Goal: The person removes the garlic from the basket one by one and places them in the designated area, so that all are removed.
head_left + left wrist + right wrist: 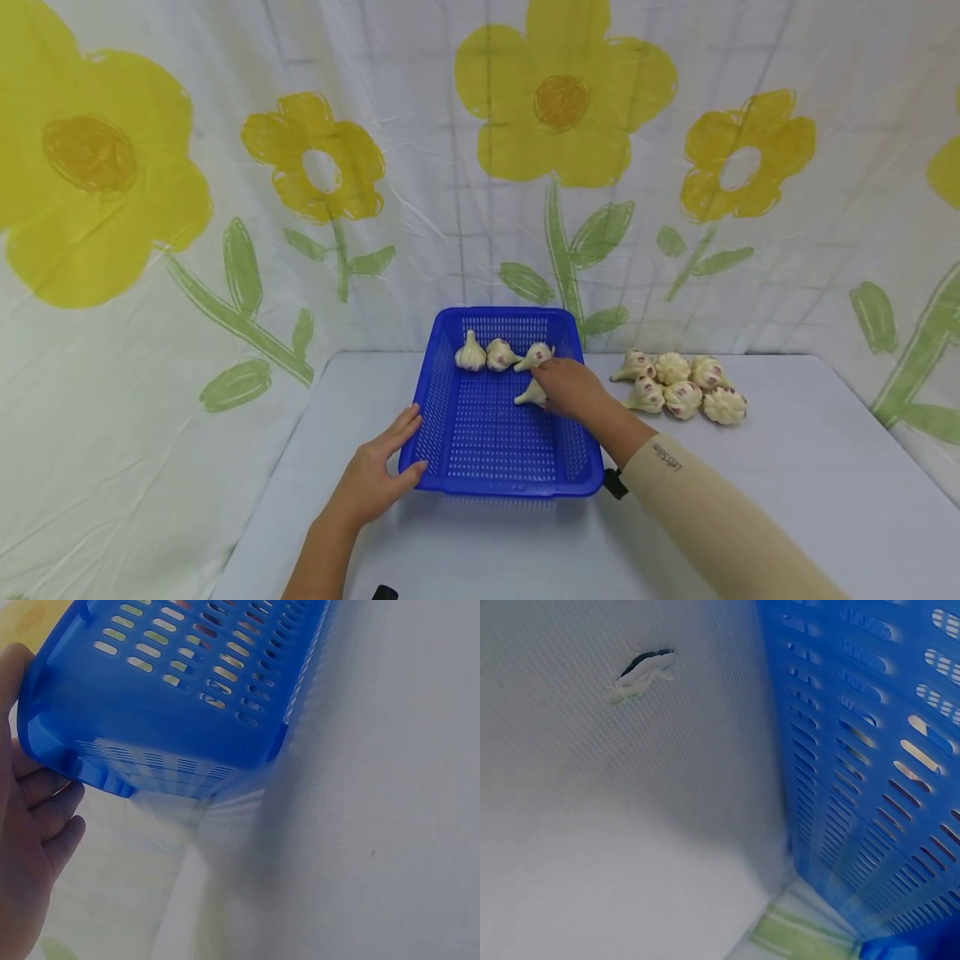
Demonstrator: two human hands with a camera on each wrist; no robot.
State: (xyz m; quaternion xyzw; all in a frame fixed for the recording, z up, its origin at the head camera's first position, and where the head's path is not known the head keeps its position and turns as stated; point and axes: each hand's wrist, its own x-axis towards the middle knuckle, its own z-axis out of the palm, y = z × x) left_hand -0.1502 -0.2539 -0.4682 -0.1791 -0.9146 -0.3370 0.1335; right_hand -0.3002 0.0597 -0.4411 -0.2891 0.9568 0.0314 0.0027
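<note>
A blue plastic basket (pixel 502 487) with slotted walls stands on the table. My left hand (pixel 372 475) holds its near left corner, thumb and fingers on either side of the rim; the left wrist view shows the fingers (pixel 56 806) half curled by the rim. Three garlic bulbs (pixel 471 353) sit in a row along the basket's far end. Just in front of the rightmost one, my right hand (pixel 573 388) reaches over the right wall and grips another garlic bulb (pixel 531 395), stem toward the left, mostly covered by the fingers. The right wrist view shows the basket wall (pixel 855 750) but no hand.
Several more garlic bulbs (pixel 682 400) lie grouped on the white table (pixel 780 475), right of the basket beyond my right forearm. A white curtain (pixel 420 233) with yellow flowers hangs behind and beside the table. The tabletop cover has a small tear (pixel 645 669).
</note>
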